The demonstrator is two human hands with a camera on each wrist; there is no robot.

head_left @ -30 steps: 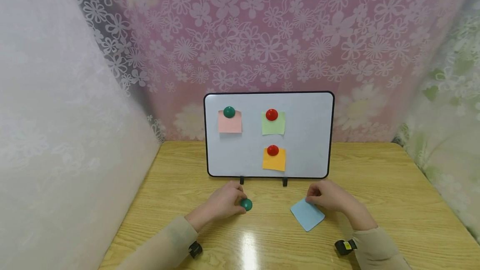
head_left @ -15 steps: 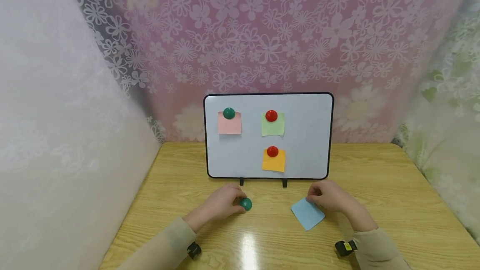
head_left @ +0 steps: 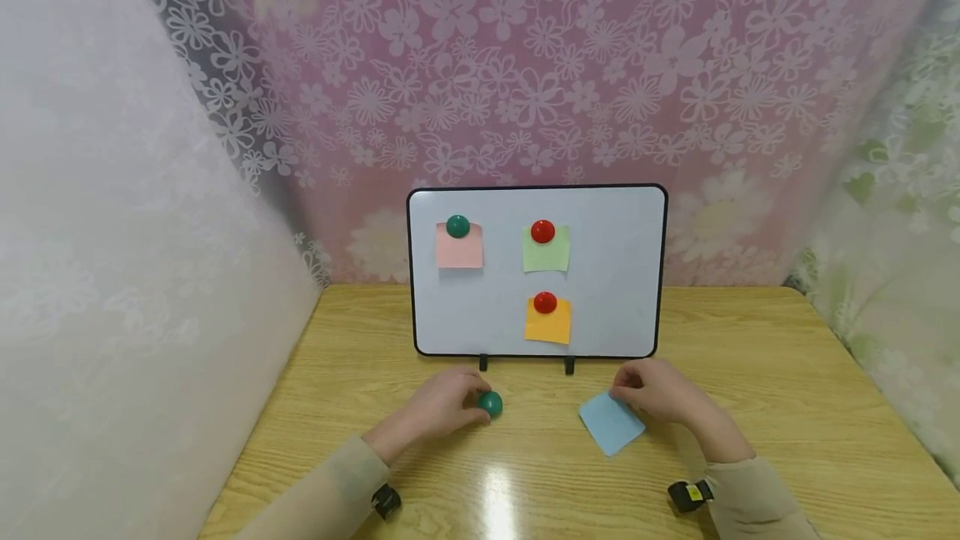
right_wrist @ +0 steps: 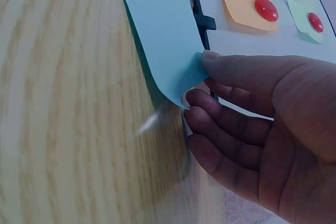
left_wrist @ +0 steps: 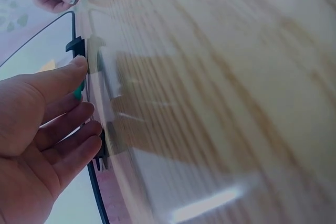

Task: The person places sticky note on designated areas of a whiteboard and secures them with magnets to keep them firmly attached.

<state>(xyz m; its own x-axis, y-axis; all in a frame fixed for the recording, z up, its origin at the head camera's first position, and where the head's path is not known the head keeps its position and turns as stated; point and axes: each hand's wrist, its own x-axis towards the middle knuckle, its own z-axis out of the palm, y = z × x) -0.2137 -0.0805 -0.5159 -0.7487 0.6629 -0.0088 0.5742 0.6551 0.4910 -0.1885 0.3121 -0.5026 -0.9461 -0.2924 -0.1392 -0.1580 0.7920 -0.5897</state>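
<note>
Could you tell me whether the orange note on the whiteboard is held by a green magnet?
No, the orange note on the whiteboard is pinned by a red magnet.

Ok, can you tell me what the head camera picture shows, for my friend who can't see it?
A person's left hand holds a round green magnet and the right hand pinches a light blue paper note on a wooden table. Behind stands a white magnetic board with three notes pinned by magnets.
</note>
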